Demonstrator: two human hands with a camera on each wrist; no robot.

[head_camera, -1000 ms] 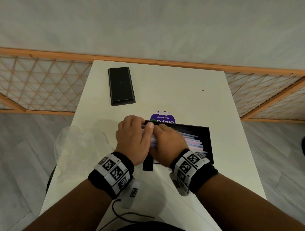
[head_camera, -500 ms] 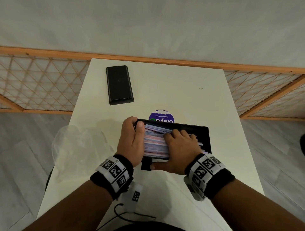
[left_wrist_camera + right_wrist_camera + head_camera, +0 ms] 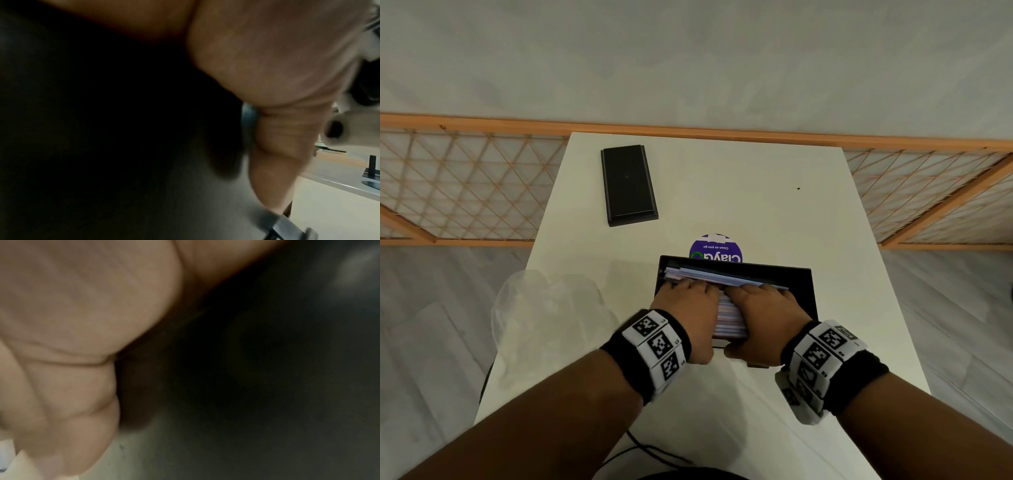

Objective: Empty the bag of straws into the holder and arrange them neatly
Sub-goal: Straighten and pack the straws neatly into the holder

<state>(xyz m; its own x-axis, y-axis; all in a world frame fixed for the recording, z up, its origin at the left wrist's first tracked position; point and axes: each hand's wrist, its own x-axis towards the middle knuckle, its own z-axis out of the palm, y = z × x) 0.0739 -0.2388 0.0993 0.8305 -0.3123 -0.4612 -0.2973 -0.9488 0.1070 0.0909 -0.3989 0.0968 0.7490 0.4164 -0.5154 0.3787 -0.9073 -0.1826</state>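
Note:
A black rectangular holder (image 3: pixel 804 291) stands on the white table, filled with pastel pink and blue straws (image 3: pixel 729 317). My left hand (image 3: pixel 688 305) and right hand (image 3: pixel 763 305) lie side by side on top of the straw pile, fingers pointing away from me and pressing down on it. Both thumbs rest against the holder's near wall. More straws (image 3: pixel 709 275) show beyond the fingertips along the far wall. The clear plastic bag (image 3: pixel 544 318) lies crumpled and flat at the table's left edge. Both wrist views are dark and show only palm and thumb.
A black lid-like slab (image 3: pixel 628 185) lies at the table's (image 3: pixel 739 178) far left. A round purple sticker (image 3: pixel 715 248) sits just behind the holder. A wooden lattice rail (image 3: pixel 465 185) runs behind the table. A thin black cable (image 3: pixel 647 448) trails at the near edge.
My left hand has left the holder's left end and now lies on the straws beside the right hand. The pile looks flatter and more even.

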